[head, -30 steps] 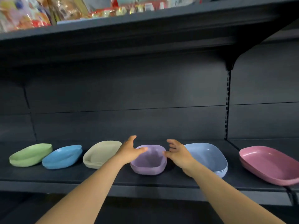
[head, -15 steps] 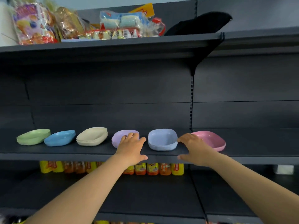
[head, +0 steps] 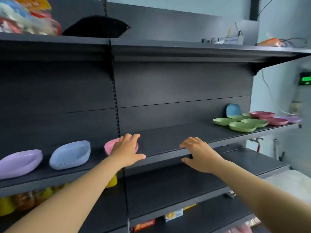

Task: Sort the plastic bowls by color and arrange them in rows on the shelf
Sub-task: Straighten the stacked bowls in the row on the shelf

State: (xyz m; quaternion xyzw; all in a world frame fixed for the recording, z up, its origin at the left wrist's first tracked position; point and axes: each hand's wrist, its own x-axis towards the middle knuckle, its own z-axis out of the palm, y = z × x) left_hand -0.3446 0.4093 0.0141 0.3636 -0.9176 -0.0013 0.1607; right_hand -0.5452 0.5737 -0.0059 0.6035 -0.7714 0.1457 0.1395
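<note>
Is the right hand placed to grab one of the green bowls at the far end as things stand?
Probably not yet. The right hand rests open at the shelf edge, well short of the green bowls; bare shelf lies between, so nothing blocks it.

Left hand (head: 126, 150) lies spread over the pink bowl (head: 110, 147); right hand (head: 200, 155) hovers by the shelf (head: 168, 142) edge.

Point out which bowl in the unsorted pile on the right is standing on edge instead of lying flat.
The blue bowl at the back of the pile: it leans upright against the shelf's back panel, while the green and pink bowls around it lie flat, open side up.
</note>
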